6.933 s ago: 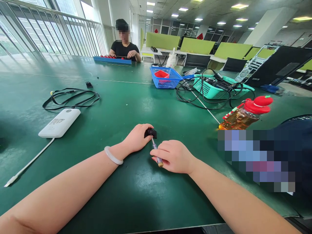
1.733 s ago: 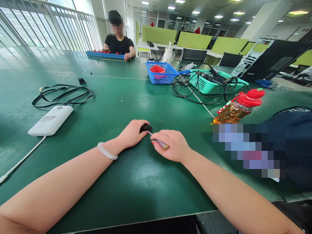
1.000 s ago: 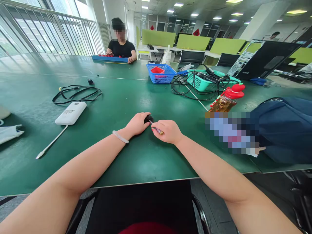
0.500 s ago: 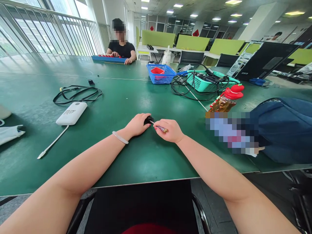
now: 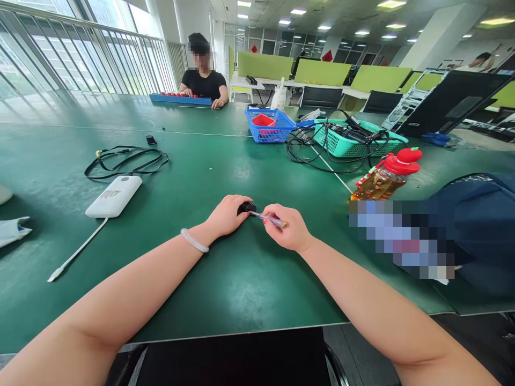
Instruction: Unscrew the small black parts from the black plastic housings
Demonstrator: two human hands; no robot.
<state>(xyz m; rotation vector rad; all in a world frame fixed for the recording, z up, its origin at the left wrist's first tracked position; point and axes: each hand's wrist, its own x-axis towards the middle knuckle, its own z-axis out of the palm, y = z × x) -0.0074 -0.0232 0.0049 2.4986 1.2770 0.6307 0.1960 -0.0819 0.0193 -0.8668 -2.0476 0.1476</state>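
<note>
My left hand (image 5: pixel 228 215) is closed around a small black block-like part (image 5: pixel 247 207) and steadies it low over the green table. Its exact kind is too small to make out, and my fingers cover part of it. In my right hand (image 5: pixel 288 227) is a screwdriver (image 5: pixel 276 220) with a slim, see-through purplish handle. The metal shaft points left, and its tip meets the black part or lies right at it; the contact point is hard to see. A pale bangle (image 5: pixel 195 241) circles my left wrist.
A white power bank (image 5: pixel 115 196) with a cable and a looped black cord (image 5: pixel 132 167) lie left. Beyond are a blue basket (image 5: pixel 271 134) and a green basket (image 5: pixel 341 146) of cables. A red-capped bottle (image 5: pixel 380 182) and dark blue bag (image 5: pixel 478 225) stand right. A person (image 5: pixel 205 80) sits opposite.
The camera view has shifted slightly, so the table's things sit lower. My right hand has drawn a little away from my left, showing more of the screwdriver's shaft. Both grips stay the same.
</note>
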